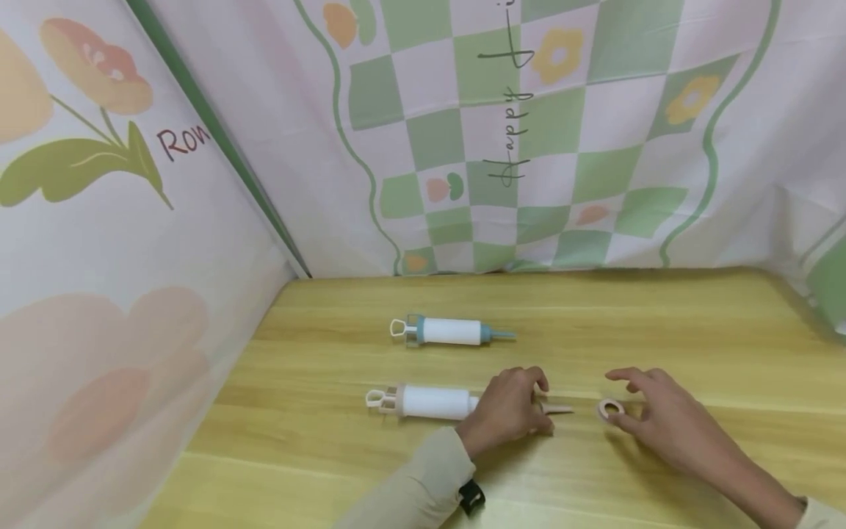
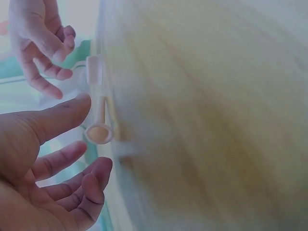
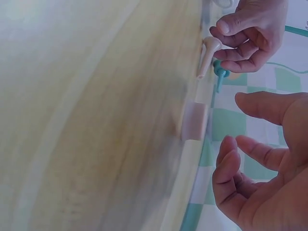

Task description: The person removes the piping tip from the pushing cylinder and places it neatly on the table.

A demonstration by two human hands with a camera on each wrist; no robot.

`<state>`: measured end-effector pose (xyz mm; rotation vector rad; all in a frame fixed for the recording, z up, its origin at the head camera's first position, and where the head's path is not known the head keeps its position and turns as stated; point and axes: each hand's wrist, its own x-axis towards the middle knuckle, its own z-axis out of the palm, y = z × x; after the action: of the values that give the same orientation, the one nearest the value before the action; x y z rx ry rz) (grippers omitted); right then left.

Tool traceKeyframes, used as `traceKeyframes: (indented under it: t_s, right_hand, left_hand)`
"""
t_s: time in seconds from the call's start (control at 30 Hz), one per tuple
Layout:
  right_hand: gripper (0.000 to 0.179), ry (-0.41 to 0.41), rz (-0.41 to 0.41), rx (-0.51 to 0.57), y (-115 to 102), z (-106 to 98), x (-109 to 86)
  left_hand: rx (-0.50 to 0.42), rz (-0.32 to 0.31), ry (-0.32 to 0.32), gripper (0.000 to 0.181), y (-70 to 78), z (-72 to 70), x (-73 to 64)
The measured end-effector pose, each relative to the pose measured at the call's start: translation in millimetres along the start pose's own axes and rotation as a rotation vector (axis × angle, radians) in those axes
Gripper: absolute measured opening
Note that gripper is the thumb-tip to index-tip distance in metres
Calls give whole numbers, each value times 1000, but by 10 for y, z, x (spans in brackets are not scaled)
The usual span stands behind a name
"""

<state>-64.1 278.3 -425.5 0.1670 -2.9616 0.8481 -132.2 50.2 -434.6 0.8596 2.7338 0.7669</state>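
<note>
On the wooden table lies a white syringe-like tube [image 1: 436,402] with a beige collar and a looped plunger handle. My left hand [image 1: 505,408] is over its front end and hides part of it. A beige funnel-shaped nozzle [image 1: 560,409] pokes out past the fingers; in the left wrist view the nozzle [image 2: 101,111] lies beyond the parted thumb and fingers, ungripped. Right of it a beige ring [image 1: 602,413] rests on the table. Beside the ring is my right hand [image 1: 670,426], thumb and fingers apart; the right wrist view shows the ring [image 3: 194,120] clear of them.
Farther back lies a second white syringe-like tube [image 1: 452,331] with blue-green ends, its tip pointing right. A patterned curtain [image 1: 489,139] hangs along the table's back edge. Another printed cloth [image 1: 132,308] borders the left side.
</note>
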Motion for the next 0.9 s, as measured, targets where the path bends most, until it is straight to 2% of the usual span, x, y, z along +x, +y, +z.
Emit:
traceKeyframes:
  t_s: [0.23, 0.47, 0.8, 0.9]
  right_hand:
    - [59, 9, -12, -10, -58, -22, 49]
    - [57, 7, -49, -1, -129, -68, 92]
    - [56, -9, -90, 25, -281, -95, 166]
    - [56, -15, -110, 30, -335, -112, 204]
  left_hand:
    - [7, -2, 21, 45, -22, -99, -81]
    - [-65, 26, 24, 41, -9, -268, -151]
    - [-89, 0, 28, 40, -61, -551, -233]
    - [-101, -27, 30, 40, -100, -653, -269]
